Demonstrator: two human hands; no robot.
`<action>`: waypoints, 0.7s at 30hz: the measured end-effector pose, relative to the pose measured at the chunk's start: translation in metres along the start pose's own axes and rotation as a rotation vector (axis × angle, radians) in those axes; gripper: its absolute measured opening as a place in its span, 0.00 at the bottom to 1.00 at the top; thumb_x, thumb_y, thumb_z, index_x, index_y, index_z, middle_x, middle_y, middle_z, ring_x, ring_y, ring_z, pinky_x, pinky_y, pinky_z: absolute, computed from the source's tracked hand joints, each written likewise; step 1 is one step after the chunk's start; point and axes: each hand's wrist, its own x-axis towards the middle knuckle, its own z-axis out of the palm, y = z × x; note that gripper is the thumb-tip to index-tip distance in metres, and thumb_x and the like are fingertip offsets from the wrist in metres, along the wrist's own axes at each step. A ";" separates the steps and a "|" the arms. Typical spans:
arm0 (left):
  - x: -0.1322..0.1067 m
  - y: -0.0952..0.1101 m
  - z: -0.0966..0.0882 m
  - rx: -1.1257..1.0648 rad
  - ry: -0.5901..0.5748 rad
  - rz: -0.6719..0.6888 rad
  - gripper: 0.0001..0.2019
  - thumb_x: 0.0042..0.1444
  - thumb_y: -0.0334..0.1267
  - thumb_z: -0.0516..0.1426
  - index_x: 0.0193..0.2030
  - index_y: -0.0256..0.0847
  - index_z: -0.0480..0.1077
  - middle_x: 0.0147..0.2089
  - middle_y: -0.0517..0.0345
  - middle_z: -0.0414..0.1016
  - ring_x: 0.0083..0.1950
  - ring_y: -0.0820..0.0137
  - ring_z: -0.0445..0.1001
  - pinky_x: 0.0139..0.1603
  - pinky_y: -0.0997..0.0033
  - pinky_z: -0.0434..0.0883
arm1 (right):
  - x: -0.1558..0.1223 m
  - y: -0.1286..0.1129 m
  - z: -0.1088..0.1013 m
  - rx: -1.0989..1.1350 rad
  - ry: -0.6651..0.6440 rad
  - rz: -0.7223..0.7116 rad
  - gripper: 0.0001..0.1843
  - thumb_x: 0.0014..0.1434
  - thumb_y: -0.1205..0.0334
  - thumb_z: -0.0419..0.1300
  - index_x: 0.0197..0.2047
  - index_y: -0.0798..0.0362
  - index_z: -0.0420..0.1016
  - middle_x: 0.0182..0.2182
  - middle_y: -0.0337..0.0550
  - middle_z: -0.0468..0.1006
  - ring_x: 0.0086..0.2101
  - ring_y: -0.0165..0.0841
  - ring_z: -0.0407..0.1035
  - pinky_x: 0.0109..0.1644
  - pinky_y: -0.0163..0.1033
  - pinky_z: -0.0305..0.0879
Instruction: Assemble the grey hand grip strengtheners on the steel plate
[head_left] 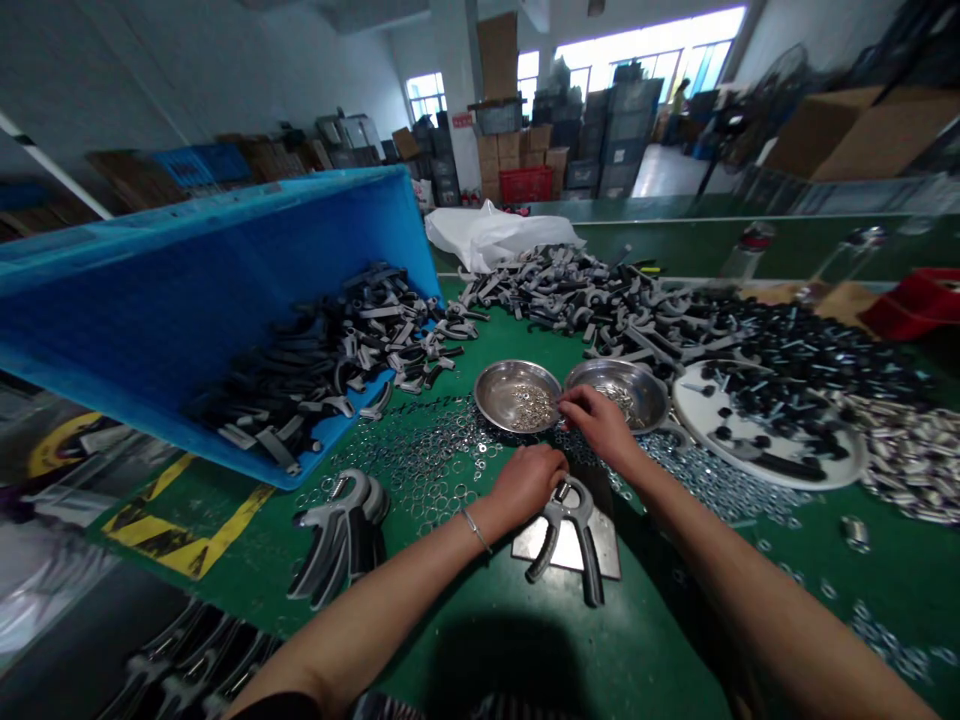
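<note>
Left hand (525, 485): clenched on the top end of a hand grip (571, 535); a thin bracelet (475, 528) is on the wrist.
Hand grip: it lies on a small metal plate (604, 558) on the green table (660, 640), just in front of the person, with its two handles pointing toward the person.
Right hand (602, 425): fingers are pinched together at the near rim of the left bowl (489, 385), where it meets the right bowl (654, 395); I cannot tell if it holds something.
Bowls: both are steel, side by side, with small metal rings inside.
Loose rings (420, 460): spread on the table to the left of the hands.
Blue crate (225, 260): tilted on the left, and black and grey handles (330, 350) spill from it.
Finished grips (341, 530): a few lie together left of the left arm.
White tray (739, 440): right of the bowls, with black parts on it.
Grey pile (585, 290): behind the bowls.
</note>
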 end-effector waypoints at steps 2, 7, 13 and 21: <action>0.003 0.003 0.001 0.090 -0.016 0.019 0.08 0.65 0.35 0.54 0.42 0.39 0.74 0.42 0.53 0.77 0.47 0.63 0.74 0.50 0.66 0.67 | -0.037 0.012 -0.015 0.083 0.027 0.038 0.10 0.66 0.56 0.52 0.43 0.50 0.70 0.36 0.42 0.80 0.31 0.35 0.77 0.38 0.42 0.75; 0.005 0.010 0.001 0.214 -0.048 0.044 0.09 0.66 0.35 0.52 0.39 0.38 0.74 0.41 0.51 0.77 0.44 0.62 0.75 0.47 0.64 0.67 | -0.077 0.032 -0.040 0.159 0.093 0.113 0.11 0.65 0.53 0.52 0.39 0.49 0.69 0.31 0.42 0.80 0.29 0.36 0.77 0.32 0.42 0.76; 0.004 0.014 0.008 0.394 -0.024 0.107 0.09 0.67 0.32 0.51 0.39 0.36 0.72 0.40 0.49 0.75 0.45 0.60 0.73 0.48 0.59 0.65 | -0.001 -0.008 -0.026 0.052 0.066 -0.009 0.07 0.62 0.59 0.58 0.43 0.51 0.73 0.38 0.46 0.81 0.39 0.39 0.76 0.47 0.45 0.72; 0.009 0.019 0.003 0.561 -0.114 0.422 0.12 0.67 0.31 0.49 0.42 0.32 0.73 0.40 0.45 0.74 0.44 0.57 0.70 0.49 0.55 0.62 | -0.111 0.012 -0.067 -0.326 -0.002 0.107 0.15 0.64 0.56 0.54 0.51 0.52 0.70 0.41 0.54 0.81 0.40 0.46 0.76 0.45 0.48 0.69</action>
